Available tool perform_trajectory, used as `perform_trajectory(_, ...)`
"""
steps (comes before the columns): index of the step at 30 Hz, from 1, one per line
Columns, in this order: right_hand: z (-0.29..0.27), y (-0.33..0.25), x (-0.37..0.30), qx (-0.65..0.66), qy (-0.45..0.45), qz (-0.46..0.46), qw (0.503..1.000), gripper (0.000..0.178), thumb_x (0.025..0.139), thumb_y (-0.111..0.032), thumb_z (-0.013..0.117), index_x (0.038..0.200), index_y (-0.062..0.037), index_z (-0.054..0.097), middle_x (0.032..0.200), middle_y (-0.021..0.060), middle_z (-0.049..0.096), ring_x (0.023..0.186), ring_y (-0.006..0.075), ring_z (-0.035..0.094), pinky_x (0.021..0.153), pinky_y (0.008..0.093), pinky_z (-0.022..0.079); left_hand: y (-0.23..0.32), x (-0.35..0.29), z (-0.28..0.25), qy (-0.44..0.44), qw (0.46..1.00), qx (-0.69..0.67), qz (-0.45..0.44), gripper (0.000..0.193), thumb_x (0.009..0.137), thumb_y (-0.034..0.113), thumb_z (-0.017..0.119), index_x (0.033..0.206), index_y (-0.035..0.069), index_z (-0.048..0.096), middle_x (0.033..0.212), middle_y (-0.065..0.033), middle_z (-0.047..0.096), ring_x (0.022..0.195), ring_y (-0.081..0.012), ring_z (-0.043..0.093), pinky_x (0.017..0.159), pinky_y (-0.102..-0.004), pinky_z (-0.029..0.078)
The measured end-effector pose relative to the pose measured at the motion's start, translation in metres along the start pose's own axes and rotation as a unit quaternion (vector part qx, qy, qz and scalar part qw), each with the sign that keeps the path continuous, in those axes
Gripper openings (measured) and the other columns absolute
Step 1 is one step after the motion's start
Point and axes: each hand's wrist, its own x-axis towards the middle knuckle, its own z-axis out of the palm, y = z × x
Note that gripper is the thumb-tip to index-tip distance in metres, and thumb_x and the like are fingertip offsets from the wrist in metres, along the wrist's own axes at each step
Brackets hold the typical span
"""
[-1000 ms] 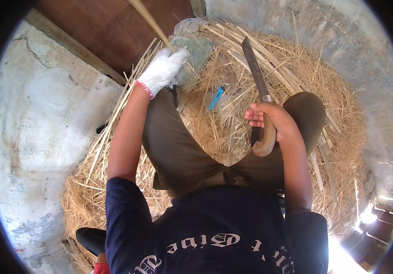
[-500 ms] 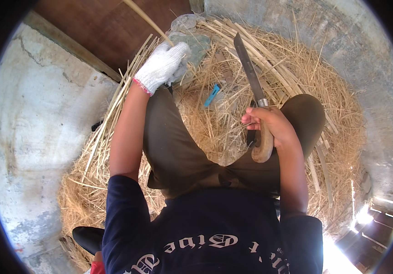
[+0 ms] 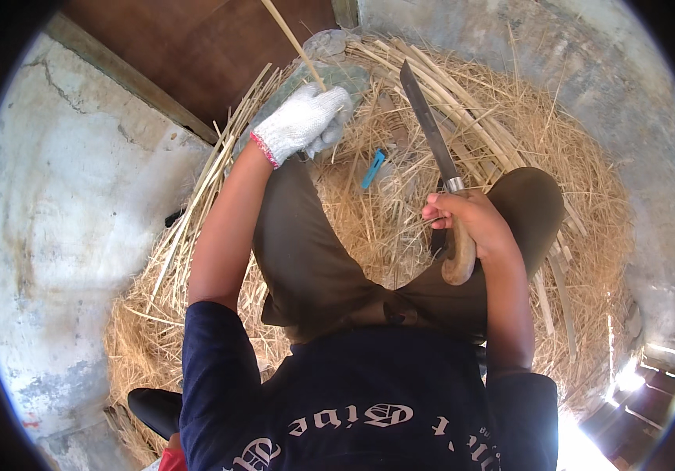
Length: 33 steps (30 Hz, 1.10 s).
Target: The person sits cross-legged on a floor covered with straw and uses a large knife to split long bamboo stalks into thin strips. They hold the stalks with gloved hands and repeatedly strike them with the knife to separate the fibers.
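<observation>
Shavings [image 3: 589,196]: heaped underfoot
Walls [image 3: 78,220]: stained, cracked
Left hand [image 3: 306,122]: gloved, closed round stick [image 3: 293,43], upper end cut off
Right hand [image 3: 475,222]: gripping knife [image 3: 430,122], handle [image 3: 461,259] partly covered

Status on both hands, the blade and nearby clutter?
Gloved left hand: gripping bamboo strip. Bare right hand: holding machete, blade pointing away. Between hands: blue box cutter on shavings.

White gothic lettering [image 3: 389,413] crosses the navy shirt [image 3: 377,369].

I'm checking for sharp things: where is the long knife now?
In the head view, the long knife is right of centre, its wooden handle in the right hand and its blade over the straw.
</observation>
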Motion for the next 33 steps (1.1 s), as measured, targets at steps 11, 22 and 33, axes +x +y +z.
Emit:
perform_trajectory(11, -0.001, 0.001, 0.000, -0.009, 0.028, -0.010, 1.000, 0.040, 0.090, -0.027, 0.076, 0.106, 0.0086, 0.071, 0.095, 0.0138, 0.073, 0.089, 0.0185, 0.069, 0.081, 0.0321, 0.055, -0.011, -0.003, -0.016, 0.016, 0.999, -0.028, 0.019, 0.037, 0.098, 0.039, 0.055, 0.085, 0.005, 0.064, 0.057, -0.0034, 0.056, 0.042, -0.0126, 0.049, 0.041, -0.0298, 0.041)
perform_trajectory(22, 0.002, -0.001, 0.000, -0.039, 0.028, -0.011, 0.999, 0.032, 0.091, -0.024, 0.074, 0.103, 0.0051, 0.072, 0.094, 0.0115, 0.073, 0.088, 0.0175, 0.070, 0.081, 0.0328, 0.056, -0.010, -0.011, -0.016, 0.056, 0.997, 0.056, -0.005, 0.040, 0.099, 0.044, 0.058, 0.098, 0.005, 0.069, 0.067, -0.0035, 0.060, 0.054, -0.0128, 0.055, 0.050, -0.0306, 0.044)
perform_trajectory(33, 0.001, 0.001, 0.000, -0.018, 0.038, -0.021, 0.999, 0.032, 0.091, -0.023, 0.073, 0.106, 0.0050, 0.071, 0.094, 0.0104, 0.073, 0.088, 0.0159, 0.070, 0.082, 0.0321, 0.055, -0.008, -0.010, -0.010, 0.032, 0.999, 0.042, 0.002, 0.037, 0.101, 0.040, 0.055, 0.087, 0.007, 0.062, 0.060, -0.0027, 0.056, 0.046, -0.0112, 0.050, 0.044, -0.0287, 0.042)
